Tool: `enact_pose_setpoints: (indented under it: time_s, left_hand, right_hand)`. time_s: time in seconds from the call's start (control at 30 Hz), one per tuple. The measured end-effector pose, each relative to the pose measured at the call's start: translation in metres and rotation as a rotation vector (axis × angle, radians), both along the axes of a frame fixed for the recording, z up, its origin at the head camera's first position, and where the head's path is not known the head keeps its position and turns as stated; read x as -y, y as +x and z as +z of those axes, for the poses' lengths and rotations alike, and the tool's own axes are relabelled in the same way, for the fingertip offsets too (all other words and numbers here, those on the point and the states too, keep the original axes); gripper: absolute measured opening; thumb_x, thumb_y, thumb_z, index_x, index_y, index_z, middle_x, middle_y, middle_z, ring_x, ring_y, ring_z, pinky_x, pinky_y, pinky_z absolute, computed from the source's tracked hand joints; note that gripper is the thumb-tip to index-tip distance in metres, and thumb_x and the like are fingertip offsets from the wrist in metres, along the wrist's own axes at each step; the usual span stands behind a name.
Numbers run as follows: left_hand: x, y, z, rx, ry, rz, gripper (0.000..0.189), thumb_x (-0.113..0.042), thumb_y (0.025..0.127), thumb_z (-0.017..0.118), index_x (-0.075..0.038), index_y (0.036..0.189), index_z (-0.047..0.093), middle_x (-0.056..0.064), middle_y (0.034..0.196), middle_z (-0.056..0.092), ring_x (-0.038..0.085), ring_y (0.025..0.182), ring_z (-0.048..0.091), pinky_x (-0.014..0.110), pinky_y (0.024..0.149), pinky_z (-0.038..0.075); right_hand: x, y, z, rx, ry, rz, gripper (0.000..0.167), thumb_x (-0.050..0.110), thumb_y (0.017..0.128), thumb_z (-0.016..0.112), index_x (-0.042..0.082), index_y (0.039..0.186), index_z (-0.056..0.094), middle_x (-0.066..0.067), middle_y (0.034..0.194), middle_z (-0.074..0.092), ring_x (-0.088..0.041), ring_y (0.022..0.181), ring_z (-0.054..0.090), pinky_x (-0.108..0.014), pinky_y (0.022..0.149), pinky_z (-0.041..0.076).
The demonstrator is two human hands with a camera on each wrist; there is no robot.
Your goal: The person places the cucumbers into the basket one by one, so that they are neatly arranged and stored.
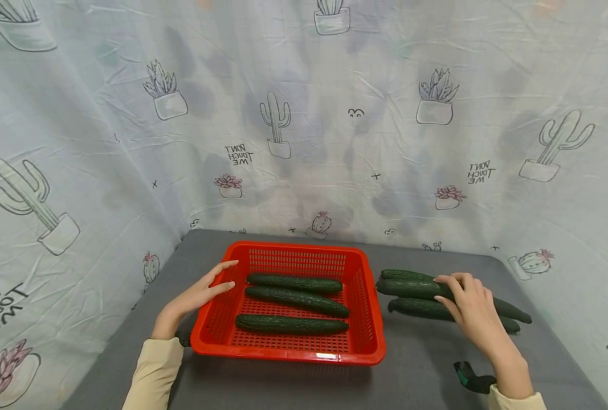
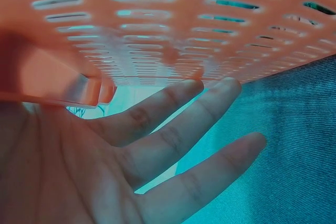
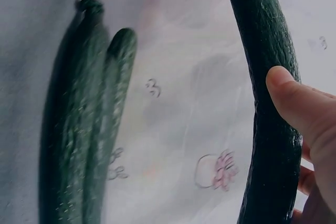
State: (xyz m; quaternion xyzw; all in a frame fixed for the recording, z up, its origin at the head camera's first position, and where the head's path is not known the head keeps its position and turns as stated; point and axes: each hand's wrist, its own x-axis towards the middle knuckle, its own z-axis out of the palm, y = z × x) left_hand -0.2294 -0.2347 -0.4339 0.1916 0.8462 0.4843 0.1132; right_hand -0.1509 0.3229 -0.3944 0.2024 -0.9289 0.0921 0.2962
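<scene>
The right hand (image 1: 473,310) grips a cucumber (image 1: 411,288), thumb on one side and fingers curled round the other, near the right edge of the worktop (image 1: 411,370). In the right wrist view this cucumber stands apart from two others, which lie side by side: one behind it (image 1: 403,274), towards the back edge, and one in front (image 1: 424,308).

Left of these, close to the worktop's back edge, is a red basket (image 1: 288,354) with three more cucumbers (image 1: 296,303) lying lengthwise in it, two near its back wall and one towards the front.

The left hand (image 1: 196,295) is at the basket's left rim, well open, thumb and forefinger reaching over it; the other three fingers spread along the slotted outside.

Cream sleeves (image 1: 156,367) cover both forearms. A curtain (image 1: 314,125) printed with potted cacti surrounds the worktop.
</scene>
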Motion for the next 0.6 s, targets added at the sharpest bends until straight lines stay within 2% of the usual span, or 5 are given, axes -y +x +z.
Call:
enact_pose_setpoints:
  time_s: [0.13, 0.43, 0.6]
  left_hand:
    - [0.0, 0.0, -0.001, -0.002, -0.002, -0.002, 0.059, -0.031, 0.095, 0.051, -0.019, 0.145, 0.023, 0.014, 0.152, 0.013, 0.039, 0.136, 0.015, 0.064, 0.098, 0.028]
    - [0.002, 0.0, -0.003, -0.001, -0.02, 0.005, 0.06, -0.034, 0.095, 0.05, -0.019, 0.146, 0.022, 0.014, 0.152, 0.013, 0.039, 0.138, 0.012, 0.065, 0.099, 0.025]
    - [0.002, -0.001, -0.002, 0.0, -0.018, 0.006, 0.058, -0.03, 0.096, 0.049, -0.019, 0.146, 0.022, 0.013, 0.152, 0.015, 0.038, 0.137, 0.017, 0.062, 0.099, 0.028]
  right_hand:
    - [0.008, 0.001, 0.006, -0.008, -0.001, 0.007, 0.032, 0.031, 0.087, 0.061, 0.012, 0.113, 0.056, -0.013, 0.1, 0.049, -0.032, 0.083, 0.047, -0.05, 0.068, 0.037]
    - [0.038, 0.002, 0.023, 0.011, -0.011, 0.003, 0.037, 0.02, 0.081, 0.069, 0.013, 0.114, 0.056, -0.011, 0.101, 0.051, -0.031, 0.084, 0.048, -0.045, 0.065, 0.036]
    - [0.062, 0.002, 0.029, 0.019, -0.039, 0.017, 0.039, 0.016, 0.077, 0.072, 0.012, 0.113, 0.057, -0.01, 0.1, 0.052, -0.027, 0.08, 0.048, -0.041, 0.065, 0.035]
